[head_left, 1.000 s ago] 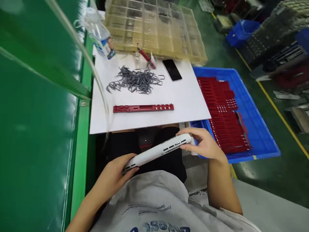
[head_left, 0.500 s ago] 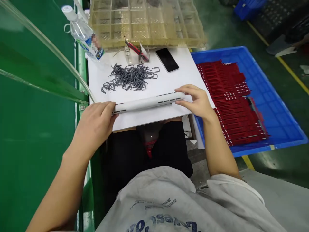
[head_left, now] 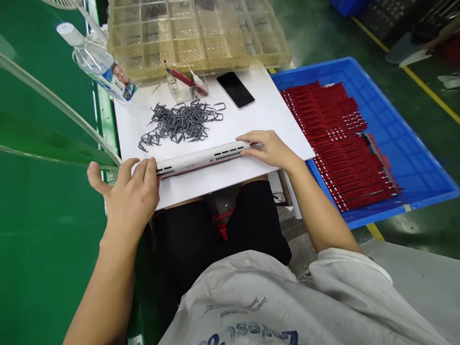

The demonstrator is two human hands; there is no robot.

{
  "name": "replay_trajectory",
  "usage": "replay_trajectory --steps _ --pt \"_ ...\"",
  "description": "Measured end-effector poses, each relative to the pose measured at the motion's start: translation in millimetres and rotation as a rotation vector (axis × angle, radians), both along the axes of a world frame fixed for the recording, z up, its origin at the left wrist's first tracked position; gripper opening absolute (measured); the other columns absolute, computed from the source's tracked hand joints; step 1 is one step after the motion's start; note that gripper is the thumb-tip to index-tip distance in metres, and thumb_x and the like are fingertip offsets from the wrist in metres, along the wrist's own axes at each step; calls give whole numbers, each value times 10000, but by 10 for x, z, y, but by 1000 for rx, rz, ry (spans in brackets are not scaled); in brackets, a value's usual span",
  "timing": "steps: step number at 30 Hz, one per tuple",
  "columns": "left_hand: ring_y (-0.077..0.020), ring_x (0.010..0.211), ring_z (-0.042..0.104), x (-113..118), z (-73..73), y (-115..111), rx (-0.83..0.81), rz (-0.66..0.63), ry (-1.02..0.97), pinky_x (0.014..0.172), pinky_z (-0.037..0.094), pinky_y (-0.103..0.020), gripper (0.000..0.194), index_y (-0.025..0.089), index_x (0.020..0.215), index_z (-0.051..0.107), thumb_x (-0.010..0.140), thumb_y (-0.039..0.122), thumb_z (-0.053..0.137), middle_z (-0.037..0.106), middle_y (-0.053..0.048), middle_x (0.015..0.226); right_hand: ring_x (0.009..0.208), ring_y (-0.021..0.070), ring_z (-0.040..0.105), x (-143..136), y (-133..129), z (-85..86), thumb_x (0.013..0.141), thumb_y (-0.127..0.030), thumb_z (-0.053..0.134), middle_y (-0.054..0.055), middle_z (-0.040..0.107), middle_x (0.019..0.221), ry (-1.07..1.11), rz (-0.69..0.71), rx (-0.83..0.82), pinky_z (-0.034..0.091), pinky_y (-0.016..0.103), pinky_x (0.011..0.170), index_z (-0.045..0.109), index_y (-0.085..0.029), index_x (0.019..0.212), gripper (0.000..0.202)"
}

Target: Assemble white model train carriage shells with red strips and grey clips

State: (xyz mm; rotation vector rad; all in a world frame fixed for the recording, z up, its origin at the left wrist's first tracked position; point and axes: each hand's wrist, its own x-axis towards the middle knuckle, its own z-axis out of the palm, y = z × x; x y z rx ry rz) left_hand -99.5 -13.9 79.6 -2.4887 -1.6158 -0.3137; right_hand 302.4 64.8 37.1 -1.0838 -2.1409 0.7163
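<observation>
A long white slotted casing (head_left: 194, 160) lies lengthwise across the near part of the white tabletop, its slotted side facing me. Dark slots show near both ends, small print sits left of its middle, and a reddish strip runs along its lower edge. My left hand (head_left: 131, 191) is closed around the left end, little finger raised and thumb hidden. At the other end, my right hand (head_left: 266, 147) pinches the casing between thumb and fingers. Just beyond it lies a tangled heap of dark grey bent clips (head_left: 181, 122).
A phone (head_left: 235, 89), a small clear holder with red-handled tool (head_left: 189, 84) and a water bottle (head_left: 98, 67) stand behind the clips. Further back is a yellowish compartment tray (head_left: 201, 61). A blue bin (head_left: 427, 167) with stacked red parts (head_left: 355, 177) sits at right.
The casing has rolled so its slotted face, print and reddish lower edge show more. My left little finger has lifted outward. The whole view has shifted slightly.
</observation>
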Motion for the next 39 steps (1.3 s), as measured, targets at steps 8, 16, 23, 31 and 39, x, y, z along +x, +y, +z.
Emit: replay_trajectory --steps 8,16,23,31,39 --pt "-411 1602 470 -22 -38 6 -125 82 -98 1284 -22 -869 471 230 1591 578 1132 219 477 759 -123 1461 1196 348 757 -18 55 38 1075 -513 667 122 805 1364 -99 30 43 606 503 1062 771 -223 1432 471" --pt "-389 1618 462 -13 -73 39 -194 111 -86 1319 -40 -822 508 191 1620 570 1142 258 412 759 -114 1457 1248 353 719 40 192 -44 1112 -532 584 111 789 1364 -189 54 52 565 552 1119 724 -250 1488 490" --pt "-474 1535 539 23 -96 10 -178 63 -122 1314 -44 -833 594 144 1646 557 1062 250 522 736 -244 1447 1134 328 712 64 217 -122 1094 -667 564 115 796 1217 -182 70 93 566 495 1037 723 -256 1459 572" --pt "-494 1323 683 -129 -230 -2 -88 -46 -71 1234 169 -820 521 176 1537 644 1026 276 618 822 -205 1173 1126 307 733 -21 -102 -125 1111 -729 463 122 796 1250 -39 -75 4 559 458 1043 734 -220 1360 628" --pt "-336 1123 806 -215 49 -548 -63 -257 -371 1117 551 -572 556 343 1555 608 1008 285 692 827 -65 1272 780 213 697 92 -901 206 1045 -785 552 62 732 1098 335 -267 -343 626 339 654 712 -286 1388 627"
